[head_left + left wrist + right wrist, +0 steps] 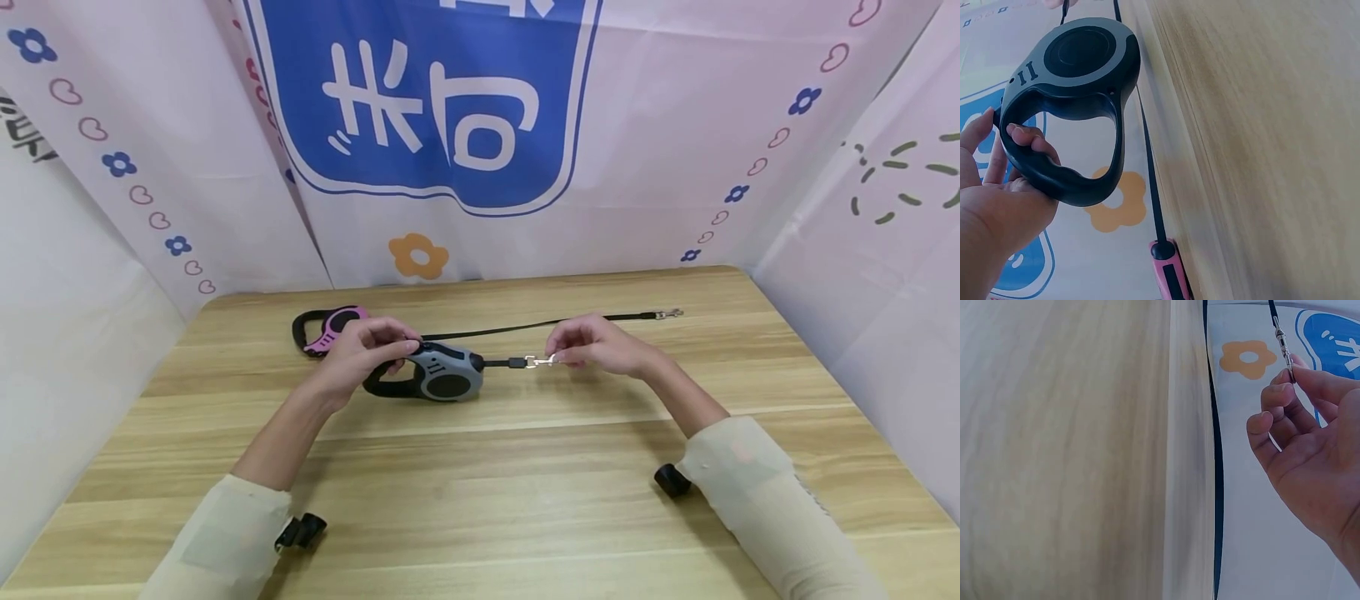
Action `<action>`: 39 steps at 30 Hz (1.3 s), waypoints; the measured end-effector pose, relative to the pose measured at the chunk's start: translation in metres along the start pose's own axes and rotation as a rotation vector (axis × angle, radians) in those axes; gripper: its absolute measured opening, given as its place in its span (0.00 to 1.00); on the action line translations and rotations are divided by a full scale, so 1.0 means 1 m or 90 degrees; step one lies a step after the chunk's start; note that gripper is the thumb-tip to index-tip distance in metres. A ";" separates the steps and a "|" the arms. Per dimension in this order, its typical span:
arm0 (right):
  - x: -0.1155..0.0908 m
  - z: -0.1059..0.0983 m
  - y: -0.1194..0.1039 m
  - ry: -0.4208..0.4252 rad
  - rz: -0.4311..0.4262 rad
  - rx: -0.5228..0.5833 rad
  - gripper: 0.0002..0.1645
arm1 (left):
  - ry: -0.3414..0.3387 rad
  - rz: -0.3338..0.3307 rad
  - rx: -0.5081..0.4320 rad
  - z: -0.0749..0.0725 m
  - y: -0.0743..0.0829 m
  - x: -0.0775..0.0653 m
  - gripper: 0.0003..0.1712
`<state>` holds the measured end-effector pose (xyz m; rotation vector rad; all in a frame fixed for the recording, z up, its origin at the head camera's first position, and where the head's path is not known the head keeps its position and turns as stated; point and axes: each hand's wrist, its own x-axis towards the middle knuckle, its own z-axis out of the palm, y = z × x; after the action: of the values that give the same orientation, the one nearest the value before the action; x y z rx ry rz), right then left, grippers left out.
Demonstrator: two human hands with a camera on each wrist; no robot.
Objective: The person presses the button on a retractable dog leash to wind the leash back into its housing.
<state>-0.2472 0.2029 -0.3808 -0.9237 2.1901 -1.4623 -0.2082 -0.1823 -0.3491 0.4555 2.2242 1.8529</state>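
Note:
A grey and black retractable dog leash is held up over the table by its black loop handle. My left hand grips that handle, with fingers curled through the loop in the left wrist view and the thumb at the top. A short length of black strap runs out of the casing to a silver snap hook. The hook's end is pinched between thumb and fingertips of my right hand. In the right wrist view the metal clip shows above the pinching fingertips.
Behind lies a pink and black retractable leash, its black strap stretched rightward along the back of the wooden table. That strap ends in another metal clip. Printed cloth hangs behind the table and at both sides.

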 end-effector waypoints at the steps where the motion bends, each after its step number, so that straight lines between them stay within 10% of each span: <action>1: 0.001 0.000 0.000 0.000 0.001 0.000 0.07 | -0.001 0.001 0.000 0.000 0.000 0.000 0.04; 39: 0.009 0.011 -0.001 -0.015 -0.002 0.020 0.06 | -0.010 0.018 -0.006 0.006 0.002 0.003 0.06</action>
<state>-0.2471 0.1886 -0.3839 -0.9301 2.1441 -1.4758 -0.2082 -0.1754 -0.3484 0.5008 2.2085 1.8661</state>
